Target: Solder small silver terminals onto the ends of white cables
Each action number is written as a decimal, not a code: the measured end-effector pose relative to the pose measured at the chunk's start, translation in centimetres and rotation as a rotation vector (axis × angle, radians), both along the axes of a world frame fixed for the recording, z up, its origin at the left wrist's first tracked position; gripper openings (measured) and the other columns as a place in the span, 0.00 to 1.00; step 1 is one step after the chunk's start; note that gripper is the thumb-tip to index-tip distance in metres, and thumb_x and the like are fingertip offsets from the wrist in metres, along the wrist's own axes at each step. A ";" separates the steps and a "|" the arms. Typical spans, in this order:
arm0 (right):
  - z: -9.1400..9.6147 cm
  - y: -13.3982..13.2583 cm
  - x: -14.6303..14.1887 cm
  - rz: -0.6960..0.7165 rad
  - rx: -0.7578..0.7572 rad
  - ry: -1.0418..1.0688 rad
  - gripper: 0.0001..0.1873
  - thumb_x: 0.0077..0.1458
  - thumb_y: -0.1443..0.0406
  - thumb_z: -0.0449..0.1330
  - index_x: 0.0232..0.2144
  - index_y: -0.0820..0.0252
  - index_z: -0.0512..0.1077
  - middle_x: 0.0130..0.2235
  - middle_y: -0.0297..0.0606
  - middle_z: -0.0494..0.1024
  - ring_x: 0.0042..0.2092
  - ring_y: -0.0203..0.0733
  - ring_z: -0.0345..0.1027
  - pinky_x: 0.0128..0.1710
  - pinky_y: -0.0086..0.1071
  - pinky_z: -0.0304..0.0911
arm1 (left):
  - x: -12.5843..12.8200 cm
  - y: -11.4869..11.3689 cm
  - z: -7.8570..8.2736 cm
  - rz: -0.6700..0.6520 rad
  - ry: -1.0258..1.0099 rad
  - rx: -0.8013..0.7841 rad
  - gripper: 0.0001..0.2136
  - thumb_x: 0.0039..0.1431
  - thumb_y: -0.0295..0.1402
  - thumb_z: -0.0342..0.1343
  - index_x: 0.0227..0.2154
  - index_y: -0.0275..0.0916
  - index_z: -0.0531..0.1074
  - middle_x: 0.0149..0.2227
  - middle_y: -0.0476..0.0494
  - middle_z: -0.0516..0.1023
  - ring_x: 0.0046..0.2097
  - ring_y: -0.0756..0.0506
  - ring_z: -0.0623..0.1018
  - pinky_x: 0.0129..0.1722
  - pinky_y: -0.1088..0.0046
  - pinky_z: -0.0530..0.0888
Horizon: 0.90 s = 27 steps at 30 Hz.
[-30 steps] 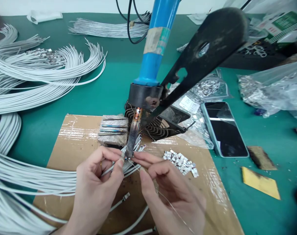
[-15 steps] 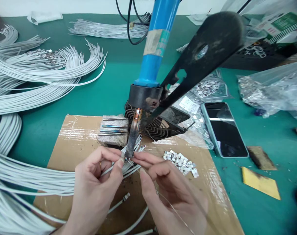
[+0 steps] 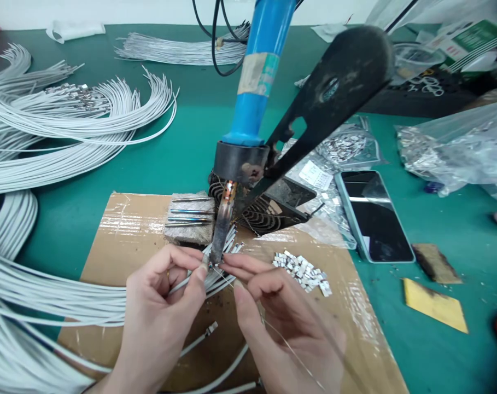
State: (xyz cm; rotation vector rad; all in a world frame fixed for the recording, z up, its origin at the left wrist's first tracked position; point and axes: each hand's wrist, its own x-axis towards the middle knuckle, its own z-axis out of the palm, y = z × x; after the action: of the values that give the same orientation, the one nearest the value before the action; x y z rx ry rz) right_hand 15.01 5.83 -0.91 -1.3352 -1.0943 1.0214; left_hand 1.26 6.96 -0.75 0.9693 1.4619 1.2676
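Observation:
A blue-handled soldering iron [image 3: 248,117] points downward, fixed in a black metal stand [image 3: 334,90]. Right beside its dark tip, my left hand [image 3: 166,306] pinches the end of a white cable [image 3: 179,284] between thumb and fingers. My right hand [image 3: 285,323] is closed on a thin solder wire [image 3: 291,350], which trails down across the palm. The solder's front end reaches the tip and cable end; whether they touch is too small to tell. Behind the fingers lie more white cable ends [image 3: 232,241]. Small metal connectors [image 3: 301,271] are heaped right of my right hand.
A cardboard sheet [image 3: 121,219] covers the green table. A grey block with metal rods [image 3: 189,216] and a black coil [image 3: 258,216] stand behind my hands. Cable bundles [image 3: 59,301] fill the left. A phone [image 3: 377,216], yellow sponge [image 3: 436,305] and plastic bags [image 3: 457,148] are right.
The view has shifted very slightly, so the iron's upper part and the stand appear a little further left. Both hands keep the same grip and place.

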 end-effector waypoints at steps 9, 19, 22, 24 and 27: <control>0.1 0.0 -0.1 -0.012 -0.006 0.024 0.13 0.61 0.72 0.64 0.26 0.53 0.71 0.45 0.30 0.88 0.46 0.35 0.85 0.47 0.22 0.78 | 0.5 0.5 0.5 0.050 -0.019 -0.001 0.09 0.51 0.19 0.67 0.24 0.40 0.80 0.31 0.53 0.87 0.28 0.57 0.83 0.27 0.93 0.74; 0.1 0.1 0.0 -0.011 -0.013 -0.004 0.12 0.60 0.71 0.65 0.26 0.53 0.72 0.44 0.36 0.88 0.47 0.41 0.85 0.46 0.27 0.79 | 0.6 0.5 0.7 0.065 -0.044 -0.031 0.08 0.49 0.18 0.68 0.24 0.39 0.80 0.32 0.52 0.87 0.22 0.59 0.77 0.23 0.93 0.71; 0.2 0.1 0.0 -0.008 -0.027 0.007 0.12 0.60 0.71 0.65 0.26 0.53 0.72 0.45 0.34 0.88 0.47 0.39 0.85 0.47 0.25 0.78 | 0.6 0.5 0.7 0.084 -0.045 -0.030 0.07 0.49 0.19 0.68 0.24 0.38 0.80 0.31 0.51 0.87 0.22 0.59 0.77 0.23 0.92 0.71; 0.2 0.1 -0.1 -0.008 -0.024 0.015 0.12 0.61 0.72 0.64 0.26 0.54 0.72 0.45 0.34 0.88 0.47 0.38 0.85 0.46 0.24 0.78 | 0.7 0.4 0.7 0.108 -0.046 -0.036 0.07 0.49 0.20 0.68 0.23 0.38 0.80 0.31 0.51 0.86 0.23 0.58 0.78 0.23 0.92 0.71; 0.2 0.2 0.0 -0.005 -0.002 0.006 0.12 0.60 0.72 0.64 0.26 0.54 0.72 0.45 0.35 0.88 0.47 0.40 0.85 0.48 0.27 0.78 | 0.6 0.3 0.6 0.101 -0.029 -0.028 0.07 0.49 0.20 0.68 0.24 0.38 0.80 0.31 0.51 0.87 0.25 0.57 0.80 0.24 0.92 0.72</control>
State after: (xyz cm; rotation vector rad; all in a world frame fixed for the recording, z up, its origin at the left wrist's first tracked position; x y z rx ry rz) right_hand 14.97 6.01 -0.72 -1.3351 -1.0850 1.0229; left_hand 1.87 7.25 -0.12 0.8645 1.5178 1.3246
